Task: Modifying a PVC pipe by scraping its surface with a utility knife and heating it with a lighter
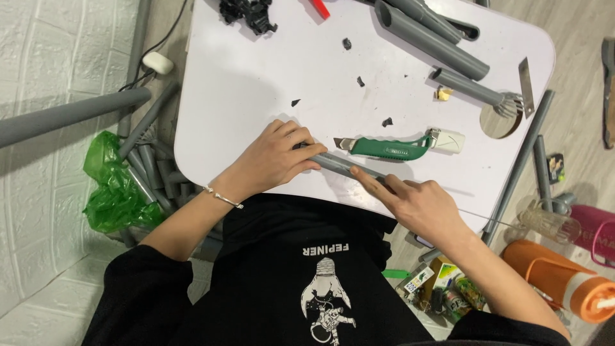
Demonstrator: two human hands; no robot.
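Head view: left hand [277, 158] grips grey pipe [339, 165] flat on white table [256, 83]; right hand [416, 205] open, fingertips [360, 174] steadying it. Green knife [391, 148] lies just beyond, unheld.

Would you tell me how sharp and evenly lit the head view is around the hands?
Head view: sharp, no motion blur; the left hand and right hand on the grey pipe cast soft shadows on the white table; mild sheen there, no harsh glare.

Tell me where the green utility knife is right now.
In the head view, the green utility knife lies flat on the white table, right of centre, just beyond the grey pipe both hands hold.
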